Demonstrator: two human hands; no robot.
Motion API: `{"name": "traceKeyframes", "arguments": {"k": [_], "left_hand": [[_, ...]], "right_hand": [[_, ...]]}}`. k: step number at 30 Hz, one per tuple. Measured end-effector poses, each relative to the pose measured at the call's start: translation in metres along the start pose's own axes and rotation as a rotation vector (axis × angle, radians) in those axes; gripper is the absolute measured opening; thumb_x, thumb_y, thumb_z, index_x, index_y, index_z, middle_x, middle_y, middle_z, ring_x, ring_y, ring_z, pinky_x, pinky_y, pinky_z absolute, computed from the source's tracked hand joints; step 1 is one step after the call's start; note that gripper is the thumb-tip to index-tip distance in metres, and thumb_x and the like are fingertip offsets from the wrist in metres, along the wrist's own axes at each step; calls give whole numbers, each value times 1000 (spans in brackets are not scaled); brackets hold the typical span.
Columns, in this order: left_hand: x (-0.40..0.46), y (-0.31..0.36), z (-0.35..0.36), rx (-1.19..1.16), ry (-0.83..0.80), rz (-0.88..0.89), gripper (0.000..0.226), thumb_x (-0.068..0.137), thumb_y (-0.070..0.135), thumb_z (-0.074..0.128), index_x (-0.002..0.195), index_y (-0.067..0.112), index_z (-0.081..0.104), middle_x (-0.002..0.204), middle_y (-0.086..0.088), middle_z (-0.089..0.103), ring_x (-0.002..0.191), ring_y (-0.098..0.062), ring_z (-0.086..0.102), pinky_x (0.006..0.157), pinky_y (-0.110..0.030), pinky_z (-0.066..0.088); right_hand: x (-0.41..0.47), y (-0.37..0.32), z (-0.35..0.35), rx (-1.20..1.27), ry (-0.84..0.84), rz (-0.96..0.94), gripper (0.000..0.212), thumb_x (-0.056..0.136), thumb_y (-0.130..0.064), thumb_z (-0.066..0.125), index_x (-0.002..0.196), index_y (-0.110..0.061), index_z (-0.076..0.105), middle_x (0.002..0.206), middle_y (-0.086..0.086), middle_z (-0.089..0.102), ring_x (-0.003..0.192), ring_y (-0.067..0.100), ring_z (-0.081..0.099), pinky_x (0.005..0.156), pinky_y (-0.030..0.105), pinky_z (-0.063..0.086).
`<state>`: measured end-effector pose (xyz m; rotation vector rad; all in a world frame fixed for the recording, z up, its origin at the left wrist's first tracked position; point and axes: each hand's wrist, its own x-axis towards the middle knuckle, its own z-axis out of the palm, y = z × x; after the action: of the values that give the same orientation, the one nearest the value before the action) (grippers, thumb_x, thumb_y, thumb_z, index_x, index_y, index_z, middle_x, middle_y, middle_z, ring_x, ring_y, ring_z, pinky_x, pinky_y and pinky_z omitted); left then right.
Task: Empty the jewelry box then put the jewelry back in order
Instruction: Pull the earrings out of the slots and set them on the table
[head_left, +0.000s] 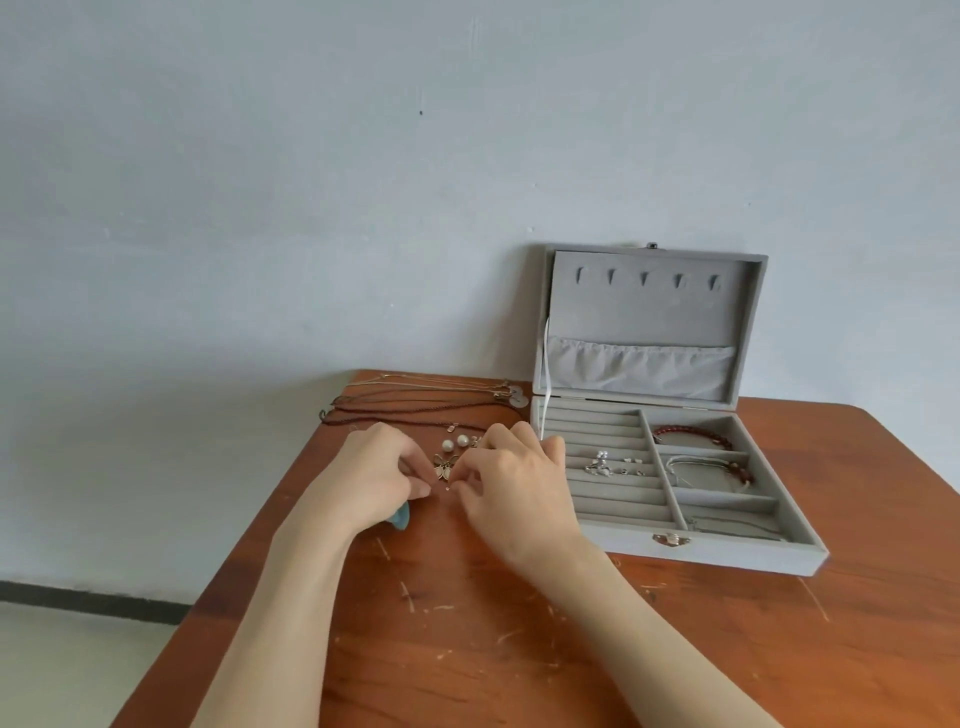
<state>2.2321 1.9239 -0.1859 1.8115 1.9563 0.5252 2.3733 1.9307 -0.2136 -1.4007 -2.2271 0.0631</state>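
Flanking the butterfly pendant (445, 466) on the table (519, 649), both hands were curled.

A tiny stud (447, 488) seemed pinched between left hand (382, 475) and right hand (511, 480); the jewelry box (675, 543) lay rightward.

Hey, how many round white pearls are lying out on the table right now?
2 clearly visible: one pearl and a second pearl touching beside it, just above the butterfly pendant, between the two hands. A third may be partly hidden behind the right hand.

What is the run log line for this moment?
left hand: pinching | right hand: pinching | butterfly pendant: between | jewelry box: open
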Motion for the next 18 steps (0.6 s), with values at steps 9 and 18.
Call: {"name": "traceKeyframes", "arguments": {"k": [9, 18], "left_hand": [[1, 1, 7, 36, -24, -5, 20, 84, 16, 66, 70, 31, 62, 64, 11, 54, 64, -2, 52, 50, -17, 34], [0, 2, 7, 85, -34, -8, 14, 85, 20, 65, 74, 27, 62, 69, 4, 60, 79, -14, 58, 59, -24, 37]], "right_hand": [[0, -1, 3, -32, -63, 30, 17, 88, -31, 54, 95, -30, 69, 106, -4, 57, 106, 19, 39, 86, 35, 19], [-1, 0, 4, -52, -34, 40, 19, 88, -34, 55, 99, -34, 70, 105, -5, 56, 104, 20, 39, 82, 35, 14]]}}
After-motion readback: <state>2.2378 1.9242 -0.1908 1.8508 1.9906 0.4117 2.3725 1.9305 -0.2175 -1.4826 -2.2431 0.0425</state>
